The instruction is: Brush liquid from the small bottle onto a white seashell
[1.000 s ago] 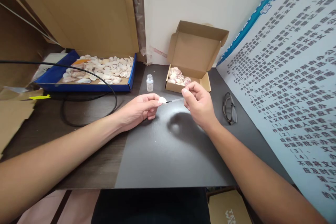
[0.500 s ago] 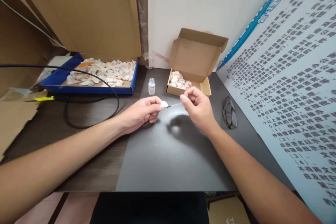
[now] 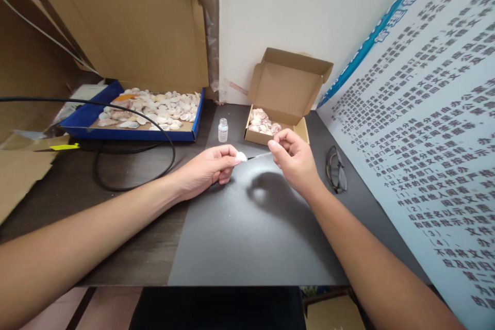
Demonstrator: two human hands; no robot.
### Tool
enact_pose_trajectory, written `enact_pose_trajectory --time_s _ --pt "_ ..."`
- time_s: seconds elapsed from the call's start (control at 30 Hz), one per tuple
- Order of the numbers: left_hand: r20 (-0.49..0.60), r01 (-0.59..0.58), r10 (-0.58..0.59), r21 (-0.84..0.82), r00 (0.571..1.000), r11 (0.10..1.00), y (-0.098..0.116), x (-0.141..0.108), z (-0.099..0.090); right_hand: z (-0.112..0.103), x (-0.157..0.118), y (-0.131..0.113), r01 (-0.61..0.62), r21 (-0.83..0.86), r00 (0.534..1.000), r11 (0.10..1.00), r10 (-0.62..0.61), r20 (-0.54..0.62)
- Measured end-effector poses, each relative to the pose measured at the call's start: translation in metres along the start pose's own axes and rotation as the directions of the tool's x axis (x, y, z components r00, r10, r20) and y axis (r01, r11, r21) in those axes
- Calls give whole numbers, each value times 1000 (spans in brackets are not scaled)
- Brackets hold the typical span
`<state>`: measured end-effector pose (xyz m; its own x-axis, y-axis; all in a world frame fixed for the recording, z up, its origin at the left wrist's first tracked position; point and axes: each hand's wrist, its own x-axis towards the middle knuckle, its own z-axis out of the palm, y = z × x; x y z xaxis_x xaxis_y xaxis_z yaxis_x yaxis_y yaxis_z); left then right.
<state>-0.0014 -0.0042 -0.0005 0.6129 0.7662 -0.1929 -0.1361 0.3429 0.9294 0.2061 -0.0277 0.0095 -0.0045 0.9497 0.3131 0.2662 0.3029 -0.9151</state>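
A small white shell (image 3: 241,157) is pinched between the thumb and fingers of my left hand (image 3: 216,166), above the dark grey mat. My right hand (image 3: 292,157) pinches a thin clear stick (image 3: 263,155) with a dark tip. That tip points left and meets or nearly meets the shell's right edge. Behind my left hand a small clear bottle (image 3: 223,130) stands upright without a cap, with a pale label. Just behind my right hand is an open cardboard box (image 3: 257,137) holding shells on its left side.
At the back left, a blue-sided box (image 3: 166,135) holds many white shells. A black cable (image 3: 174,152) loops across the desk. Glasses (image 3: 337,170) lie right of my right hand. A printed sheet (image 3: 433,129) slopes along the right side.
The view has shifted slightly. My right hand and the stick have moved a little to the right, and the shell shows more of its face. Both grips stay the same.
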Motion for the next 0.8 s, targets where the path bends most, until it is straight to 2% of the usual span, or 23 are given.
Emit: enact_pose_trajectory --time_s 0.1,0.23,0.3,0.4,0.57,0.7,0.8 --pt "-21 1 0 18 1000 1000 1 0 0 0 0 1 -2 2 999 1000 2 52" --pt "-23 2 -1 33 1000 999 1 0 1 -1 1 1 33 -97 999 995 -35 -12" --pt "-18 0 1 33 1000 999 1 0 1 -2 2 2 8 -25 1000 1000 -8 -1" --pt "-22 -2 3 39 1000 999 1 0 0 -1 2 3 -40 70 997 997 34 74" --pt "-9 1 -1 42 1000 999 0 -1 0 -1 2 2 29 -39 1000 999 -29 -8" --pt "-17 3 -2 42 1000 999 1 -1 1 -2 3 1 -32 108 996 994 23 83" --pt "-22 3 -2 44 1000 999 1 -1 1 -2 3 1 -40 88 995 995 32 92"
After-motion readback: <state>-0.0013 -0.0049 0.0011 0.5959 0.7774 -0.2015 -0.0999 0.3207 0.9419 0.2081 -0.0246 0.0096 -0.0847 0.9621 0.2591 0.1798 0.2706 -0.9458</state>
